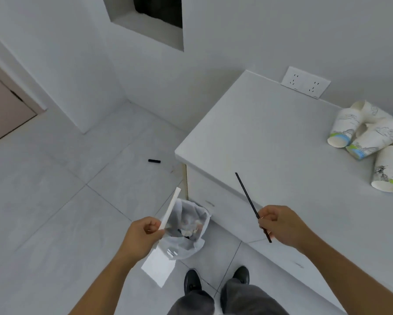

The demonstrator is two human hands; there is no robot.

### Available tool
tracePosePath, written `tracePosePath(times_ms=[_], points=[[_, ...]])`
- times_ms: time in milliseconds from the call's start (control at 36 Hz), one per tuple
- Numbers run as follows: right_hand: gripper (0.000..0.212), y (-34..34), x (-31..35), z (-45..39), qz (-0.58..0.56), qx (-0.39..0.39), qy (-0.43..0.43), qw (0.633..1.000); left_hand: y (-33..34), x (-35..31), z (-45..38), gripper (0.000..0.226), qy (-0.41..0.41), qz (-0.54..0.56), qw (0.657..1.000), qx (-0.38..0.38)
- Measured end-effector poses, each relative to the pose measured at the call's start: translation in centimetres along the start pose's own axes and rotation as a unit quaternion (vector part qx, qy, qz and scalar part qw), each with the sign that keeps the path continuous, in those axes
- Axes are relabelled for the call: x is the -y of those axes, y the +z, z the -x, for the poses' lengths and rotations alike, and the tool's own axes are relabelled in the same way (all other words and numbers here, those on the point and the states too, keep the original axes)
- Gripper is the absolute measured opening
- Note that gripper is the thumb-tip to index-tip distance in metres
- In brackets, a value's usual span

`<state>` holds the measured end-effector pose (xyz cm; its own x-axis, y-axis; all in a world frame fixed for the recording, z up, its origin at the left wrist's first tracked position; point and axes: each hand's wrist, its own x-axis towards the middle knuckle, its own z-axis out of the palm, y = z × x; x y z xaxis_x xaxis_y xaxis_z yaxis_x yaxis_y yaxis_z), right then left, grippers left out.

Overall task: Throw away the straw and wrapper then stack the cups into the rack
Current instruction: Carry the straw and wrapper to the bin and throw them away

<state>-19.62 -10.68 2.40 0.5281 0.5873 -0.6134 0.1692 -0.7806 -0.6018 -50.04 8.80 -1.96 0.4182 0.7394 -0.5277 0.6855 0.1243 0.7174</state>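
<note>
Floor tiles (54, 201) fill the left of the view, with a small dark object (154, 161) lying well off from everything. The left hand (143, 233) pinches the low end of the white wrapper (170, 209) between thumb and fingers; its long axis tilts up and slightly right, and it hangs directly over the lined bin (191, 228), so this hand looks nearer to a drop. The right hand (279, 223) is closed around the black straw (247, 196) close to its lower end, the straw slanting up and left, above the counter (270, 137) front, beside the bin rather than over it. It would probably need to swing left first. Paper cups (368, 137) lie tumbled on the counter's far right.
</note>
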Motion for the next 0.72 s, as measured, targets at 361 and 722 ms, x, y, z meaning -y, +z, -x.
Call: tracePosePath(times_ms=[361, 722], points=[[0.013, 6.8, 2.9, -4.4, 0.104, 0.123, 0.011, 0.987, 0.2, 6.9, 1.9, 0.006, -0.193, 0.159, 0.967, -0.058], [0.025, 13.0, 0.7, -12.4, 0.109, 0.207, 0.075, 0.969, 5.3, 9.0, -1.6, 0.016, -0.289, 0.165, 0.94, -0.069]])
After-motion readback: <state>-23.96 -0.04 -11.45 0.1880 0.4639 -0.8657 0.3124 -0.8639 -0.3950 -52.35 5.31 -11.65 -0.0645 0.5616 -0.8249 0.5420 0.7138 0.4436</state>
